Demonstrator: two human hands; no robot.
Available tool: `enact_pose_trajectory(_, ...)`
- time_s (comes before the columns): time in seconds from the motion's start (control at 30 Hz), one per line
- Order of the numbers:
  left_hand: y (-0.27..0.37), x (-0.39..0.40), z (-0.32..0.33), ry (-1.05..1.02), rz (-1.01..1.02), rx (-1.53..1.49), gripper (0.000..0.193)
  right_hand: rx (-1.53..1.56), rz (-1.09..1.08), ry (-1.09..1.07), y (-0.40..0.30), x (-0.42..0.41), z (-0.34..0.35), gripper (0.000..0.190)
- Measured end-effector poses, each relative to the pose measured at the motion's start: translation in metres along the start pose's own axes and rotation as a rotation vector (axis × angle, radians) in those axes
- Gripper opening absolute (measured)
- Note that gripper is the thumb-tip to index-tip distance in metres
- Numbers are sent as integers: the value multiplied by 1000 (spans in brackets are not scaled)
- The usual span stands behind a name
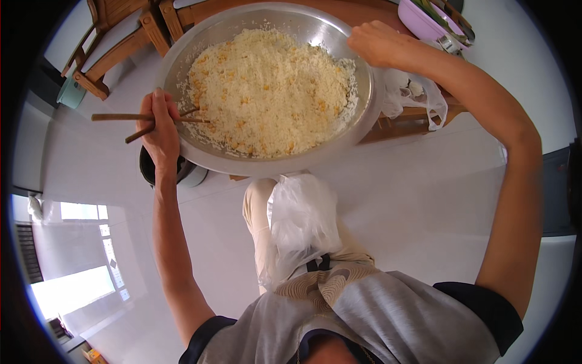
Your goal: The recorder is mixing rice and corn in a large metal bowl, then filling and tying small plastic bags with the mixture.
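Observation:
A large metal basin (336,136) holds a heap of pale rice-like grains (273,91) mixed with yellow-orange bits. At its left rim my left hand (159,125) grips a pair of wooden chopsticks (120,117); they cross, with their tips over the grains at the basin's left side. My right hand (373,43) is at the upper right rim of the basin, fingers curled. Whether it grips the rim or something small cannot be told.
Wooden chairs (113,59) stand at upper left. A pink tub (423,20) with green leaves and a plastic bag (420,93) are at upper right. Below the basin's left side is a dark bucket (148,168). A translucent plastic bag (302,218) lies over my lap.

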State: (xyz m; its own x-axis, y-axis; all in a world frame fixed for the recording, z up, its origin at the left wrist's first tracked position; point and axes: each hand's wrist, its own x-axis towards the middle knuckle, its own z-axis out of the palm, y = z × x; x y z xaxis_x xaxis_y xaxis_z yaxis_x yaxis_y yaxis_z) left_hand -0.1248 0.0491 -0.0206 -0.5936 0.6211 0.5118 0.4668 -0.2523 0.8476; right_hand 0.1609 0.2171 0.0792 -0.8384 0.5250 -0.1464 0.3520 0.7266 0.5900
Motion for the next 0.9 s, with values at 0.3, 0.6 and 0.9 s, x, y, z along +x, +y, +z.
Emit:
enact_pose_trajectory(0.3,-7,1,1,1,0,-29,30,555,-32,-395,-45,-3,-42,11)
enact_pose_trajectory(0.6,-2,0,2,18,-9,9,30,192,180,-324,-2,-11,-13,11)
enact_pose_trajectory(0.9,0,-1,6,35,-12,-17,30,784,203,-565,-11,3,-26,17)
